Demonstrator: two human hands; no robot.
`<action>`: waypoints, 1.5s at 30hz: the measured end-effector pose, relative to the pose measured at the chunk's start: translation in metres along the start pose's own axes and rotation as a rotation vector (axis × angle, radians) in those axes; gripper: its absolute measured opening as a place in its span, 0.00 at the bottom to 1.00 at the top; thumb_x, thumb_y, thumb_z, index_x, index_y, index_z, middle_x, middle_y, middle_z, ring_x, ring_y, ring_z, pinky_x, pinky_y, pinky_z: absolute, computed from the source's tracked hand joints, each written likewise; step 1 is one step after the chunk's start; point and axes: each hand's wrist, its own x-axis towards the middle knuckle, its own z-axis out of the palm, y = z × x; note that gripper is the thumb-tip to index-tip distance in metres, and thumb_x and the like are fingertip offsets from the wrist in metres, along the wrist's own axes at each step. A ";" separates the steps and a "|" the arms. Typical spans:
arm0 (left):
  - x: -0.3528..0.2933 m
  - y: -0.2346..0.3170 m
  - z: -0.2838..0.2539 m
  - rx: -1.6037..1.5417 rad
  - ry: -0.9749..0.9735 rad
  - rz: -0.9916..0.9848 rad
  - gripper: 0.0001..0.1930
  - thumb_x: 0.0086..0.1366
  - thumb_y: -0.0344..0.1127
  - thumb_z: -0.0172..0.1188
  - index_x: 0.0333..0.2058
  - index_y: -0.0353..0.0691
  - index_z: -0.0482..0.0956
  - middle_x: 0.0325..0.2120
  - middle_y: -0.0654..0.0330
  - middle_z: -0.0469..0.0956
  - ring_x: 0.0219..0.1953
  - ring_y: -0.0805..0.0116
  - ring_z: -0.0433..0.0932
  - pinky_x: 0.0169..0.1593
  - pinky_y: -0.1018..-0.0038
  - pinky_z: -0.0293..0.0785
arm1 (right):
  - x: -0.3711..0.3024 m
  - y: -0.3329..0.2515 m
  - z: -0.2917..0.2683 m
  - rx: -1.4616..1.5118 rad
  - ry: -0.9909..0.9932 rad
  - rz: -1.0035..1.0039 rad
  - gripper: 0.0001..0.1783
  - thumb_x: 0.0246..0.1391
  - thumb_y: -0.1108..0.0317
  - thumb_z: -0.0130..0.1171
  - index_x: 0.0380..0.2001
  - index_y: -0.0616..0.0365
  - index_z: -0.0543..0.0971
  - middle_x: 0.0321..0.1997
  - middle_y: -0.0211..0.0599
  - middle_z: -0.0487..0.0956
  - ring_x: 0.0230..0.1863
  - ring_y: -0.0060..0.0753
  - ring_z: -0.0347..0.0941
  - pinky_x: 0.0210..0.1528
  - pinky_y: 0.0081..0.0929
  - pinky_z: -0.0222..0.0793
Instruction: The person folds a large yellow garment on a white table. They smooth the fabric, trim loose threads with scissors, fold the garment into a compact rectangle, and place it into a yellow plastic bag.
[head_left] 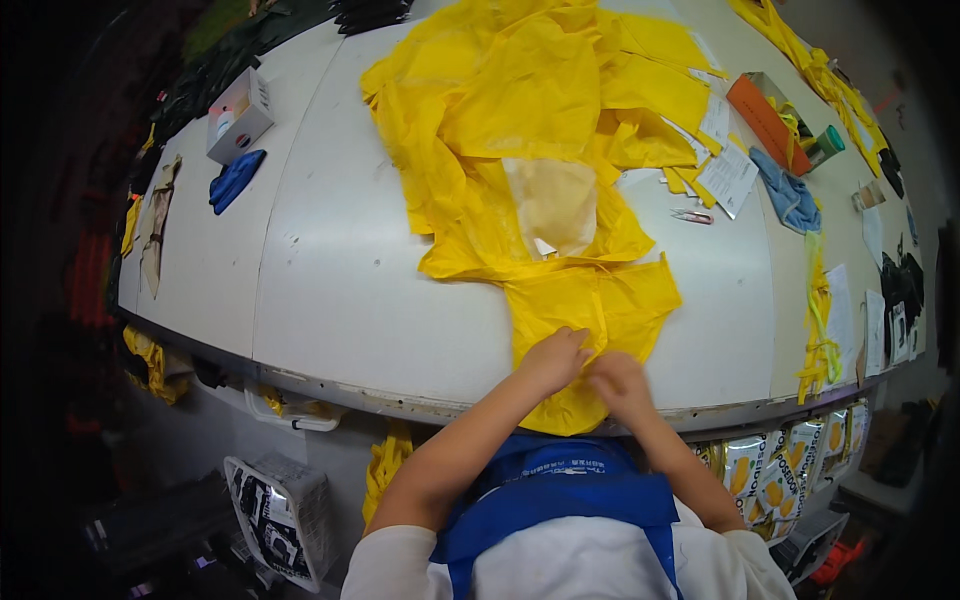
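Observation:
A yellow garment point(520, 90) of thin, smooth fabric lies heaped and creased across the white table. Its narrower near part, hood-like in shape, reaches the table's front edge. On this part, my left hand point(555, 360) pinches the fabric beside a seam with closed fingers. Just to its right, my right hand point(620, 385) is curled close over the same fabric and slightly blurred; its fingertips are turned away, so what they hold is hidden. A pale beige patch point(557, 208) shows on the garment's middle.
Small red-handled thread snips point(692, 216) and paper sheets point(728, 178) lie right of the garment. Farther right are an orange box point(768, 122), a blue cloth point(785, 190) and yellow strips point(818, 340). At left stand a white box point(240, 115) and a dark blue cloth point(236, 181).

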 end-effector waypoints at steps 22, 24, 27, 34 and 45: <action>-0.013 -0.063 -0.015 -0.064 0.574 0.365 0.20 0.57 0.35 0.58 0.50 0.45 0.74 0.53 0.51 0.70 0.57 0.50 0.66 0.60 0.59 0.60 | 0.082 -0.018 -0.031 -0.361 -0.542 -0.288 0.25 0.50 0.58 0.53 0.54 0.41 0.74 0.64 0.28 0.66 0.71 0.48 0.47 0.67 0.66 0.29; -0.001 -0.063 -0.007 0.203 0.457 0.381 0.23 0.59 0.42 0.56 0.54 0.49 0.71 0.57 0.53 0.67 0.61 0.52 0.61 0.63 0.54 0.53 | 0.082 -0.019 -0.035 -0.298 -0.655 -0.280 0.24 0.49 0.61 0.55 0.53 0.42 0.74 0.63 0.30 0.67 0.70 0.49 0.48 0.67 0.64 0.33; -0.001 -0.075 0.003 0.446 0.305 0.284 0.35 0.57 0.60 0.53 0.62 0.57 0.61 0.66 0.59 0.53 0.69 0.55 0.46 0.66 0.44 0.34 | 0.058 0.004 -0.044 -0.073 -0.163 -0.157 0.29 0.45 0.67 0.58 0.54 0.42 0.72 0.63 0.33 0.67 0.69 0.50 0.51 0.68 0.59 0.38; -0.010 -0.066 0.003 0.408 0.264 0.232 0.41 0.54 0.64 0.55 0.64 0.56 0.57 0.67 0.60 0.49 0.70 0.54 0.42 0.66 0.45 0.29 | 0.038 0.001 -0.034 -0.280 -0.319 -0.224 0.24 0.38 0.66 0.64 0.45 0.46 0.77 0.50 0.38 0.76 0.54 0.45 0.70 0.56 0.41 0.63; -0.039 -0.038 -0.012 0.088 0.535 0.242 0.26 0.53 0.39 0.62 0.52 0.42 0.71 0.50 0.56 0.71 0.53 0.56 0.68 0.56 0.61 0.63 | 0.098 -0.007 -0.005 -0.282 0.026 0.462 0.16 0.50 0.57 0.61 0.34 0.58 0.76 0.32 0.48 0.79 0.34 0.51 0.76 0.34 0.43 0.71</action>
